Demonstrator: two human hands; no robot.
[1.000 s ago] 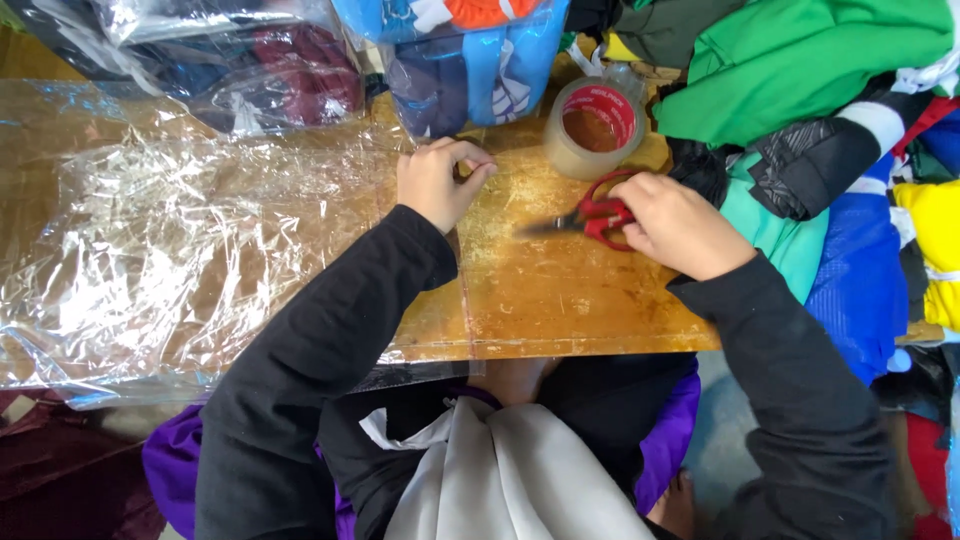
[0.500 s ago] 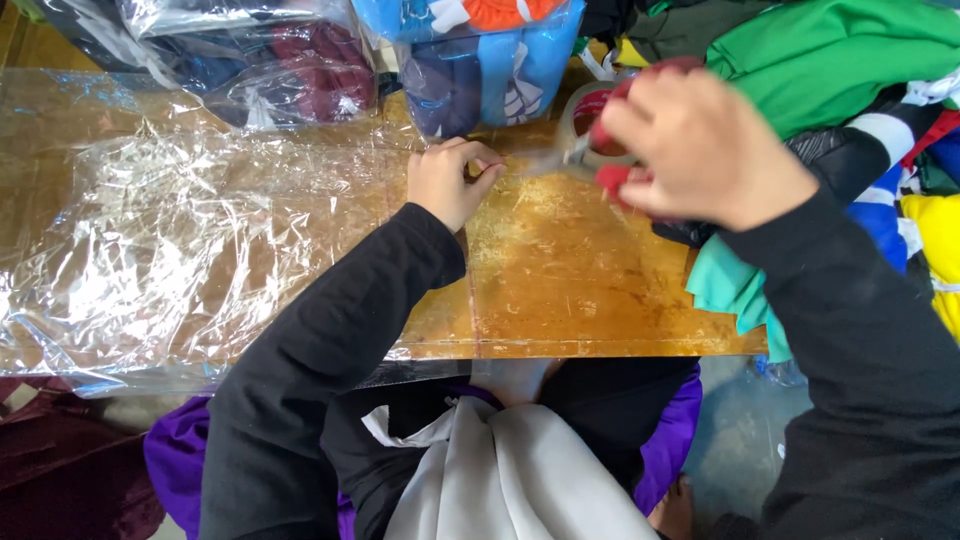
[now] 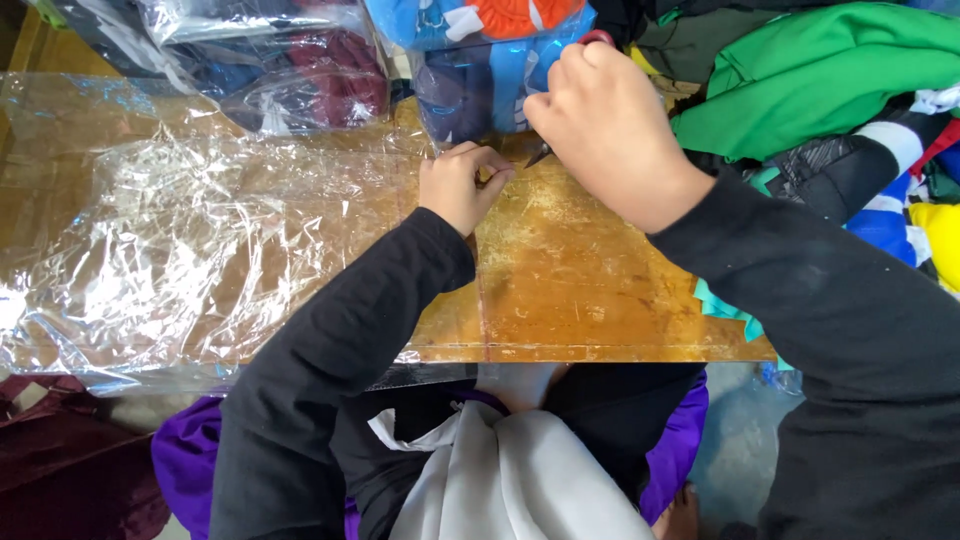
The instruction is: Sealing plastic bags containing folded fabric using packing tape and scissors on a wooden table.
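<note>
A crumpled clear plastic sheet [image 3: 200, 230] lies over the left half of a worn wooden table [image 3: 590, 290]. My left hand [image 3: 460, 190] pinches the sheet's right edge near the far side of the table, fingers closed on the film. My right hand [image 3: 610, 130] is raised just right of it and grips red-handled scissors; a bit of red handle [image 3: 597, 38] shows above the knuckles. The dark blade tip [image 3: 538, 156] points at the sheet's edge beside my left fingers. Whether the blades are apart is hidden by the hand.
Clear bags of folded clothes [image 3: 300, 70] and a blue and orange packed item [image 3: 480, 60] line the far edge. A heap of loose garments, a green one [image 3: 820, 70] on top, fills the right side. A maroon cloth [image 3: 60, 460] lies lower left.
My right hand lifted the scissors off the table at the right and carried them left and up to the sheet's edge by my left hand. The tape roll is now hidden.
</note>
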